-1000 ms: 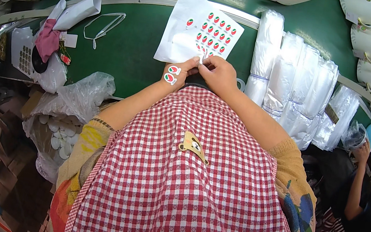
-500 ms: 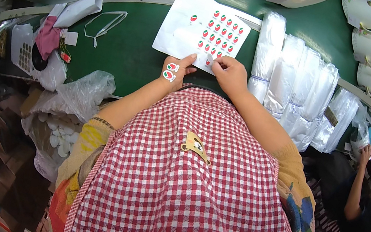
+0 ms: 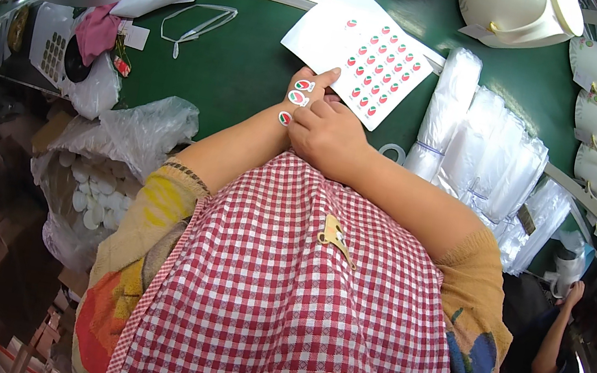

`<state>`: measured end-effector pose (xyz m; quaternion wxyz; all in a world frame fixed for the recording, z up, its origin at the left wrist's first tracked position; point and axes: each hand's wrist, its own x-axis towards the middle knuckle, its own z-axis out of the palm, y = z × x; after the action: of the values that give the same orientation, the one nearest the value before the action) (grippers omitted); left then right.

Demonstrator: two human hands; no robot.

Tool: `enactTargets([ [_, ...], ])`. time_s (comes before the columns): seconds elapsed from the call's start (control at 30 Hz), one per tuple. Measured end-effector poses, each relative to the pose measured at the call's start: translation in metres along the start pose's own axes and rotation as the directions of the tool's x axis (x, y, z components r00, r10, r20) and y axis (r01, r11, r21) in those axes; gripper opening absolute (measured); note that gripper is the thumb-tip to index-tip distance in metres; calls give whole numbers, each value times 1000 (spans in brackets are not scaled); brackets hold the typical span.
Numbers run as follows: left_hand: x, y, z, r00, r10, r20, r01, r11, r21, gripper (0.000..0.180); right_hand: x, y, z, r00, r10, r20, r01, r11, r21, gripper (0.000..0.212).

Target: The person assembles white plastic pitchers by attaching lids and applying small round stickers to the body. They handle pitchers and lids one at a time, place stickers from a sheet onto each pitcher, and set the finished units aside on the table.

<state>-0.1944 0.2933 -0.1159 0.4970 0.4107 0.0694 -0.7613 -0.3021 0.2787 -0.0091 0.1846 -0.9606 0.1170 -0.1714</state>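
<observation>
A white sheet of red and green stickers (image 3: 322,28) slants above the green table, its lower left edge gripped by my left hand (image 3: 308,86), thumb on top. Loose oval stickers (image 3: 297,97) lie on the back of that hand, and another sticker (image 3: 285,118) is on the wrist. My right hand (image 3: 329,138) crosses over to the left wrist, its fingers curled and touching the skin beside the stickers. Its fingertips are partly hidden, so what is pinched there, if anything, does not show.
Bundles of clear plastic bags (image 3: 448,109) lie right, near a tape roll (image 3: 393,153). White ceramic pots (image 3: 505,11) line the far side. A white strap loop (image 3: 197,25) and pink cloth (image 3: 97,28) are left. Below stands a plastic-lined box (image 3: 95,183). Another person's hand (image 3: 573,294) is far right.
My right hand has left the sheet's lower edge and moved left onto my left wrist. One more sticker shows on my left wrist. The view has shifted slightly.
</observation>
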Motion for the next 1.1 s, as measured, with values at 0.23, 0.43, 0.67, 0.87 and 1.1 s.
enactTargets([
  [0.23,-9,6,11,966,147,-210,-141,989,46,36,-59,33,-17,700,694,-170,-656,719,229,19],
  [0.43,-13,-11,9,975,-17,-220,89,942,323,36,-96,36,24,542,840,35,-786,491,376,22],
  [0.67,-19,-18,18,989,24,-147,18,960,278,33,-77,29,18,412,905,102,-844,337,417,27],
  [0.87,-23,-21,18,983,-23,-183,83,943,322,34,-78,32,22,407,911,62,-835,345,428,25],
  [1.1,-22,-23,15,989,-13,-148,57,954,293,32,-76,32,20,421,906,31,-821,367,437,20],
])
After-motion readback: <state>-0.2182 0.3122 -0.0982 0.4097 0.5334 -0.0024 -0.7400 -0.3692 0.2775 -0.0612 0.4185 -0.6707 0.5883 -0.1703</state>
